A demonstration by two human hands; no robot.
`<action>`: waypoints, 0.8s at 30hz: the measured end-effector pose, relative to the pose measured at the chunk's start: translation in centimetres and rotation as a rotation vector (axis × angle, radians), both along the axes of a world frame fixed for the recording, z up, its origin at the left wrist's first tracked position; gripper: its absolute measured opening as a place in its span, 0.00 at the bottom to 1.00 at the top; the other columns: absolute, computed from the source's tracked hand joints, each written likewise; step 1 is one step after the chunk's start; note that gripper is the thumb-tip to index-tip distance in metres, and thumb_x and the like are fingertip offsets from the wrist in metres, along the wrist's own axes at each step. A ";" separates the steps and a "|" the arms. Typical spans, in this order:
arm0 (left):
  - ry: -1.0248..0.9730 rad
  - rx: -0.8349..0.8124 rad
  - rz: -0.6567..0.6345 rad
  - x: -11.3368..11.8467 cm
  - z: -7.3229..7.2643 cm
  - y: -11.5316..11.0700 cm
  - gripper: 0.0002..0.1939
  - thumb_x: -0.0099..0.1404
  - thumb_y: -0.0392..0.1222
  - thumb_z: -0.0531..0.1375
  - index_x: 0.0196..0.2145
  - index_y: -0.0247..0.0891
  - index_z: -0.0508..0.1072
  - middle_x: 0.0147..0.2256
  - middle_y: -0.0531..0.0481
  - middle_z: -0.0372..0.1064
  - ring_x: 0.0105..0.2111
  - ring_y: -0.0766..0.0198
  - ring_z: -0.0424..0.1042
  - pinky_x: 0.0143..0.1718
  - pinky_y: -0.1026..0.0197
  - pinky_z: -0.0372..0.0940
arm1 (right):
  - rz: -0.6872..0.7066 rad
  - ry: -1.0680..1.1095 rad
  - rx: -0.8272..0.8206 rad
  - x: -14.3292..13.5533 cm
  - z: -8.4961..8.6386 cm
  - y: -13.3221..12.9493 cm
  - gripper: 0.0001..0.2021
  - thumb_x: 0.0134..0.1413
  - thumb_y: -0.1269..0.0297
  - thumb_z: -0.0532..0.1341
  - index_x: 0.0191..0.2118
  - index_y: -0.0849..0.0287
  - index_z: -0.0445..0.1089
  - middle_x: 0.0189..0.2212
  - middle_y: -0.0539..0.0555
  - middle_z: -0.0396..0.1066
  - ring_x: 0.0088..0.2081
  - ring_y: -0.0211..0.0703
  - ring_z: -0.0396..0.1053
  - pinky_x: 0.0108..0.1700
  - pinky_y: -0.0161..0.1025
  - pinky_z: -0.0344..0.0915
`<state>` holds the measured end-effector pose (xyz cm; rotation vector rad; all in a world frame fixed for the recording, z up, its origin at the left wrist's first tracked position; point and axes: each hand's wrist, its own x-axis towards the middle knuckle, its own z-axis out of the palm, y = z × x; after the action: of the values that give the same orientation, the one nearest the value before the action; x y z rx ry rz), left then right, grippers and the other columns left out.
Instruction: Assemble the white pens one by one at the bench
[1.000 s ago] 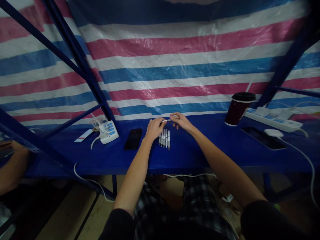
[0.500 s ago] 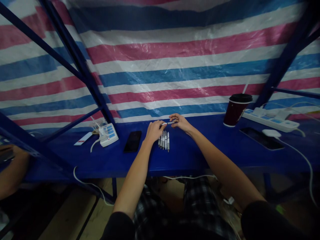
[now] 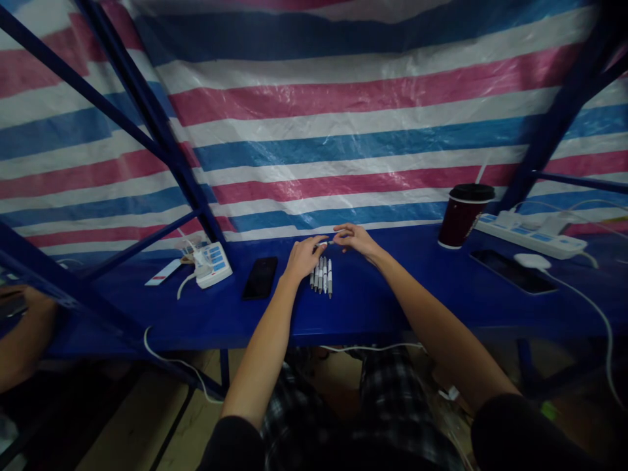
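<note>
Black phone (image 3: 260, 278) at left on blue table (image 3: 383, 307); pinching a white pen (image 3: 323, 244) in left hand (image 3: 303, 257), just beyond a row of pens (image 3: 320, 275); holding right hand (image 3: 359, 242) half-curled by the pen's end, cannot tell if touching.

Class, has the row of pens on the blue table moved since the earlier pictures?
No. Judged against the black phone to its left, the row of pens keeps its place; the slight shift in frame affects both alike.

Pens (image 3: 321, 277) between phone (image 3: 260, 279) and cup (image 3: 460, 221)
</note>
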<state>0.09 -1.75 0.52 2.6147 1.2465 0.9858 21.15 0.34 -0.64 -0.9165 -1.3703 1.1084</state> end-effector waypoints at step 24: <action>-0.222 -0.233 -0.097 0.3 -1.1 0.9 0.15 0.71 0.45 0.55 0.51 0.42 0.75 0.34 0.50 0.76 0.27 0.61 0.74 0.32 0.61 0.65 | -0.120 0.303 -0.026 1.3 1.8 -0.7 0.17 0.44 0.55 0.74 0.36 0.59 0.72 0.37 0.57 0.78 0.32 0.41 0.75 0.27 0.32 0.69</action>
<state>0.43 -0.81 -0.54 2.2954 1.0988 1.0135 22.41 -0.40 1.20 -0.8012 -1.0425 1.1238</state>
